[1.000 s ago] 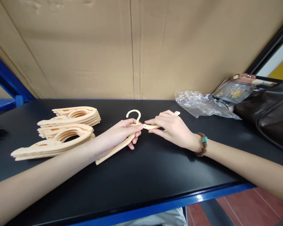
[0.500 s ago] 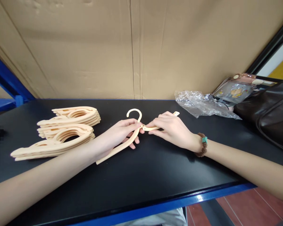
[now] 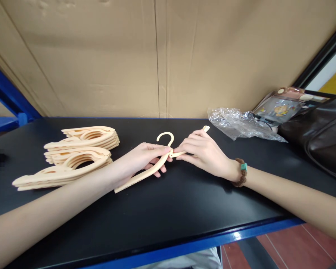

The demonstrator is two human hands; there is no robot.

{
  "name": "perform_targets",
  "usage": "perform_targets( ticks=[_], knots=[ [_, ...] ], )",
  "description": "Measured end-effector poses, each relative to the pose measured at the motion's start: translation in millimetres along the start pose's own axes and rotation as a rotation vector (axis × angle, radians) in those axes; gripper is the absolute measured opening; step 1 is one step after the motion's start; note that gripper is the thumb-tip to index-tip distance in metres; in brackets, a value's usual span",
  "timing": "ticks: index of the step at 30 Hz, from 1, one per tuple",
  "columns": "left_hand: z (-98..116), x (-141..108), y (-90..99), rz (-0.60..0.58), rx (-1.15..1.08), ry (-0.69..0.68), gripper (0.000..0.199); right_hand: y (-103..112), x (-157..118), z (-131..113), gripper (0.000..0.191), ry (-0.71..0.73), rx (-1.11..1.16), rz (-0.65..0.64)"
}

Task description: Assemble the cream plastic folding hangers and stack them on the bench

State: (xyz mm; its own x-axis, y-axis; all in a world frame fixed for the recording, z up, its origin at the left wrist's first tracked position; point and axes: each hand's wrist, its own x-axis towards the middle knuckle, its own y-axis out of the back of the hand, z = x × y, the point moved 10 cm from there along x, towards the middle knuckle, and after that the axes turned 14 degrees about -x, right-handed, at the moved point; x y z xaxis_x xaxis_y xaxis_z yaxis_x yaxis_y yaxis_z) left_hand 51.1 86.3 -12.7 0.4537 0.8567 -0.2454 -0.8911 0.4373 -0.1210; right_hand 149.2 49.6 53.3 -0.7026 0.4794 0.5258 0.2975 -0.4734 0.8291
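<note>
My left hand (image 3: pixel 145 158) pinches a cream hook piece with one long arm, part of a clothes hanger (image 3: pixel 152 169), close to its joint. The hook curls up between my two hands, and the arm slants down to the left. In my right hand (image 3: pixel 203 151) is a second hanger arm (image 3: pixel 206 129); its far end pokes out above the fingers and its rounded inner end meets the hook piece at the joint. Fingers hide whether the two ends are locked together. Left of my hands lie two stacks of cream hanger pieces, a front stack (image 3: pixel 64 172) and a back stack (image 3: pixel 86 139).
A crumpled clear plastic bag (image 3: pixel 240 123) lies at the back right, against a transparent printed pouch (image 3: pixel 281 109). Beside them sits a dark leather bag (image 3: pixel 319 129). Cardboard (image 3: pixel 100 59) walls the back of the black table (image 3: pixel 162 216), whose front edge is blue.
The hook has turned and shifted right, and the two hanger arms now meet closer together at the joint. My right hand tilted slightly; both hands kept their hold.
</note>
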Motion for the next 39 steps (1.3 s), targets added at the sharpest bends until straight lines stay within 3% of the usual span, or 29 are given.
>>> perform_targets(
  ticks=[14, 26, 39],
  knots=[
    [1, -2, -1.1, 0.002, 0.061, 0.028, 0.032, -3, 0, 1, 0.018, 0.016, 0.007, -0.015],
    [1, -2, -3.2, -0.050, 0.041, 0.027, 0.026, 2, -1, -2, 0.022, 0.041, -0.032, 0.027],
    [5, -5, -6.1, -0.040, 0.160, 0.012, 0.029, 1, -3, -12, 0.025, 0.117, -0.077, 0.036]
  ],
)
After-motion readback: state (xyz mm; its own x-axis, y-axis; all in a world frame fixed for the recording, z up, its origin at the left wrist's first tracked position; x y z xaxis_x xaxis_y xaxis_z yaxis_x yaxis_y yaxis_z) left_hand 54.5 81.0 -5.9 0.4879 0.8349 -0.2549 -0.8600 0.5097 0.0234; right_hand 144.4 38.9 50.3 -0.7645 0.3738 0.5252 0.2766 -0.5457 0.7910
